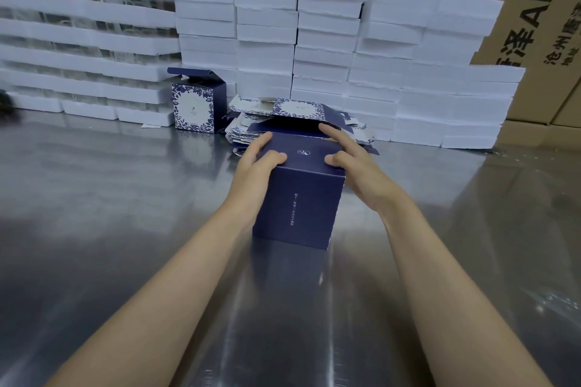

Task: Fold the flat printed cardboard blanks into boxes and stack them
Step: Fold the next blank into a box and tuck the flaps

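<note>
On shiny steel table [125,198], left hand [254,160] and right hand [355,166] clasp dark-blue cardboard box [298,201], pressing lid [305,151] closed; next move likely lifts it to stack.

We cannot read the fine white print down the near face of the dark blue box [301,198]. Its left wall is hidden behind the left hand [254,163], and most of its right wall behind the right hand [355,166]. Behind the box, it partly covers the pile of flat blanks [248,130]. Far left of the box, the foam trays [78,41] blur and run off the edge, as does a dark thing [3,100] we cannot name. Behind and right of the box, the brown cartons [534,25] are cropped, their print cut short.
</note>
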`<action>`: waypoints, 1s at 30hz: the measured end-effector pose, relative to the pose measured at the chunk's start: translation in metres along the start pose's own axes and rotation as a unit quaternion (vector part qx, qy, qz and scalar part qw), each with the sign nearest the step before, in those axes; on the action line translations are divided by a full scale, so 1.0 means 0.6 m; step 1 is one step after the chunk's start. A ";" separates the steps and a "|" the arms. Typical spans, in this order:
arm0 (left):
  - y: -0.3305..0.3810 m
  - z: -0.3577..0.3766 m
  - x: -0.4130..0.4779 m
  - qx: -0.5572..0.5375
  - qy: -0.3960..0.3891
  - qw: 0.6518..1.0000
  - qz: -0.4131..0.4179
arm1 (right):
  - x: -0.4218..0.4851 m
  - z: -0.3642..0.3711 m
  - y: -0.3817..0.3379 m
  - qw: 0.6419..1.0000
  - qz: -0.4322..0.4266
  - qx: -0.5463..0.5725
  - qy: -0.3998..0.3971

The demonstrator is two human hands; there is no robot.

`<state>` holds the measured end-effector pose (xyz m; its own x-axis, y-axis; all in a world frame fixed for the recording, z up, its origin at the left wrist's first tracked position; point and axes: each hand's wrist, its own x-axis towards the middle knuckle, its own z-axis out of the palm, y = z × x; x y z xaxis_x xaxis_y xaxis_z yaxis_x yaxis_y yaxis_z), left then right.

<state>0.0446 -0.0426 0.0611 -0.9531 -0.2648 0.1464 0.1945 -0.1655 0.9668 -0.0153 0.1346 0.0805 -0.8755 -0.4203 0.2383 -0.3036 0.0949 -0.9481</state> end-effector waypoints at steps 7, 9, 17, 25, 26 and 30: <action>0.000 0.002 0.000 0.006 -0.004 1.000 -0.002 | 0.006 0.018 0.014 0.988 -0.018 0.120 0.098; -0.001 0.001 0.000 0.012 -0.006 1.000 -0.002 | 0.008 0.022 0.012 0.984 -0.014 0.130 0.122; -0.002 -0.002 0.002 0.005 -0.023 1.000 -0.003 | 0.018 0.032 0.002 0.966 0.017 0.167 0.198; -0.002 -0.031 0.026 0.108 0.200 0.960 0.166 | -0.002 -0.035 -0.014 0.986 0.112 0.121 0.036; 0.001 -0.032 0.026 0.136 0.208 0.950 0.187 | -0.003 -0.042 -0.019 0.988 0.122 0.090 0.024; 0.003 -0.005 0.011 0.115 0.122 0.975 0.149 | 0.003 -0.050 -0.040 0.991 0.125 -0.011 0.049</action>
<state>0.0394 -0.0476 0.0632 -0.7732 -0.4912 0.4012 0.3709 0.1630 0.9143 -0.0208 0.1588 0.1098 -0.9564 -0.2915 0.0162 -0.0788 0.2046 -0.9757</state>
